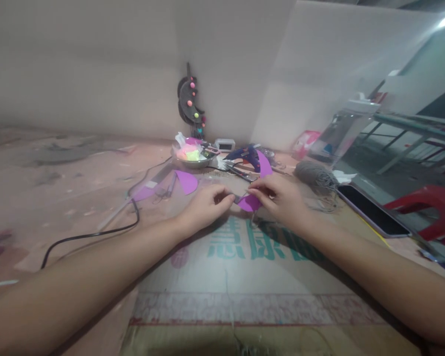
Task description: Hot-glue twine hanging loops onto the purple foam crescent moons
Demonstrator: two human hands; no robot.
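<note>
My left hand (pixel 211 200) is closed in a pinch, thumb against forefinger, beside the lower end of a purple crescent-shaped piece (pixel 249 203). A small dark grey bit shows at its fingertips, too blurred to name. My right hand (pixel 280 198) pinches at the crescent and covers its middle; the upper part of the crescent rises behind the fingers. Something thin seems to run between the two hands. Both hands are just above a printed board (pixel 222 277) with green characters. To the right lies a ball of grey yarn (pixel 314 175).
Behind stand a metal bowl (pixel 195 162) of colourful bits, a blue glue gun (pixel 246 155) and a decorated grey crescent (pixel 189 101) against the wall. Purple scraps (pixel 186 182) and a black cable (pixel 92 235) lie left. A phone (pixel 373 210), clear jug (pixel 337 133) and red stool (pixel 426 210) are right.
</note>
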